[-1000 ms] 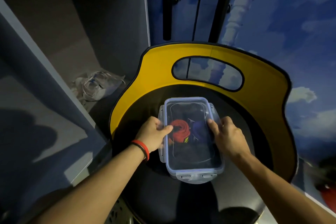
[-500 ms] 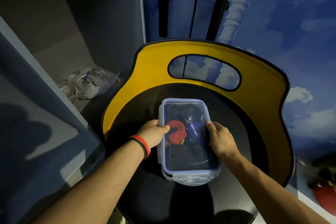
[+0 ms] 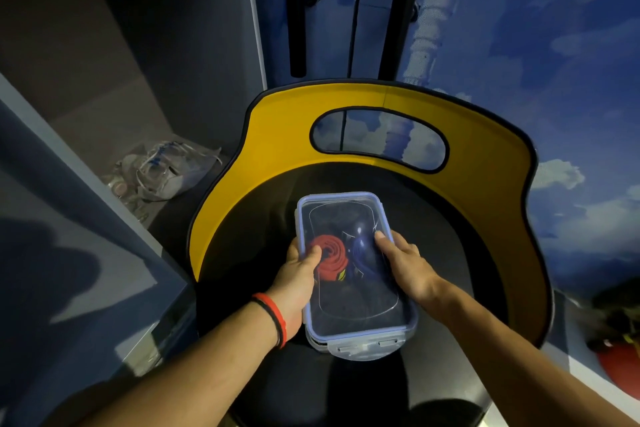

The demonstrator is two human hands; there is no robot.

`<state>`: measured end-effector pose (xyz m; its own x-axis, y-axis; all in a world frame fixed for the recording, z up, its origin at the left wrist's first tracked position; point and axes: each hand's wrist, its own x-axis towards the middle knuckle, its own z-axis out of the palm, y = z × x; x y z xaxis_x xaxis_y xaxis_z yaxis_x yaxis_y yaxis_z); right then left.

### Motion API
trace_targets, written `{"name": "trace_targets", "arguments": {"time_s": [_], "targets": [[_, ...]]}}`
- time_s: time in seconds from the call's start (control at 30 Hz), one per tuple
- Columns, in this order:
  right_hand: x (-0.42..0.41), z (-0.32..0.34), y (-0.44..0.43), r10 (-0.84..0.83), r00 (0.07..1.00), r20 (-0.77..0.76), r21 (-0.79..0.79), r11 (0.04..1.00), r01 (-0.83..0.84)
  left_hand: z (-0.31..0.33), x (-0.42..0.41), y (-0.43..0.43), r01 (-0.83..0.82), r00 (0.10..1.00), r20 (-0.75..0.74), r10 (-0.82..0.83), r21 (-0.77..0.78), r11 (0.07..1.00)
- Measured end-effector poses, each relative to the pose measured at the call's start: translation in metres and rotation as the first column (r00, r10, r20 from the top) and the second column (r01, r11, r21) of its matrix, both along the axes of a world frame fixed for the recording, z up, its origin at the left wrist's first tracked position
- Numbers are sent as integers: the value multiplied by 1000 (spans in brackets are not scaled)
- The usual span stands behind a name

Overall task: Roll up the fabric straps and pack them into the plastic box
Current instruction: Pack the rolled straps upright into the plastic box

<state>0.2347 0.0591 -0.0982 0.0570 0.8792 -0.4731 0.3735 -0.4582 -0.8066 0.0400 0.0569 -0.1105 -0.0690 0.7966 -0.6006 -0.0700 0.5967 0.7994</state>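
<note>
box (image 3: 356, 317) gripped at both sides by left hand (image 3: 297, 276) and right hand (image 3: 406, 263) | red roll (image 3: 331, 258), blue roll (image 3: 364, 251) seen between them | chair (image 3: 485, 163) below

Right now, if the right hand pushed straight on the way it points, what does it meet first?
Right hand touches the box lid, so it meets more lid, above the blue rolled strap. Beyond, probably the yellow chair back; depth unclear.

One head-worn wide-angle camera (the only view) looks steeply down, close over the chair seat (image 3: 249, 246).
</note>
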Motion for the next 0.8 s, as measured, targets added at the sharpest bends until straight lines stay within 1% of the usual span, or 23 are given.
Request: {"name": "trace_targets", "arguments": {"time_s": [0.07, 0.13, 0.23, 0.27, 0.33, 0.4, 0.43, 0.47, 0.5, 0.53, 0.57, 0.6, 0.63, 0.67, 0.7, 0.73, 0.77, 0.8], "targets": [[1, 8, 4, 77, 987, 143, 50, 995, -85, -7, 6, -12, -41, 997, -59, 42, 11, 999], [2, 13, 10, 152, 970, 188, 105, 979, -174, -17, 9, -23, -108, 993, -50, 109, 18, 994], [3, 16, 17, 215, 956, 198, 71, 970, -233, -19, 5, -28, -140, 990, -35, 139, -10, 990], [3, 15, 18, 226, 947, 228, 54, 968, -245, -17, 3, -26, -139, 990, -42, 138, -38, 990], [3, 14, 20, 224, 911, 346, 35, 967, -251, -11, -2, -18, -128, 990, -65, 123, -92, 987], [4, 10, 18, 171, 885, 434, 51, 976, -213, -13, -12, -5, -94, 985, -157, 72, -136, 986], [5, 10, 15, 139, 883, 448, 62, 981, -186, -11, -18, 4, -92, 978, -198, 62, -146, 985], [5, 12, 11, 110, 888, 446, 71, 985, -157, 0, -23, 12, -90, 966, -253, 58, -117, 989], [5, 14, 7, 74, 891, 448, 101, 986, -133, 18, -27, 19, -87, 943, -327, 67, -48, 995], [7, 16, 2, 24, 886, 463, 148, 983, -104, 32, -32, 28, -78, 905, -415, 96, 61, 995], [9, 20, -4, -41, 870, 491, 211, 975, -73, 45, -37, 40, -5, 867, -488, 98, 189, 982], [10, 26, -10, -104, 839, 534, 266, 963, -50, 51, -41, 53, 116, 838, -542, 60, 286, 951], [10, 32, -18, -151, 804, 575, 304, 952, -38, 57, -41, 63, 259, 807, -591, -7, 344, 903], [10, 39, -26, -167, 781, 602, 306, 951, -32, 59, -38, 70, 395, 766, -636, -95, 350, 850], [9, 46, -34, -155, 772, 616, 276, 961, -28, 58, -33, 74, 505, 713, -677, -185, 311, 805], [7, 51, -43, -116, 767, 631, 214, 976, -28, 52, -28, 77, 584, 652, -710, -266, 247, 773], [6, 55, -50, -54, 745, 664, 137, 989, -50, 46, -23, 79, 635, 603, -728, -326, 190, 749], [5, 56, -56, 27, 706, 708, 50, 995, -89, 39, -21, 81, 648, 591, -723, -359, 160, 744]]}}
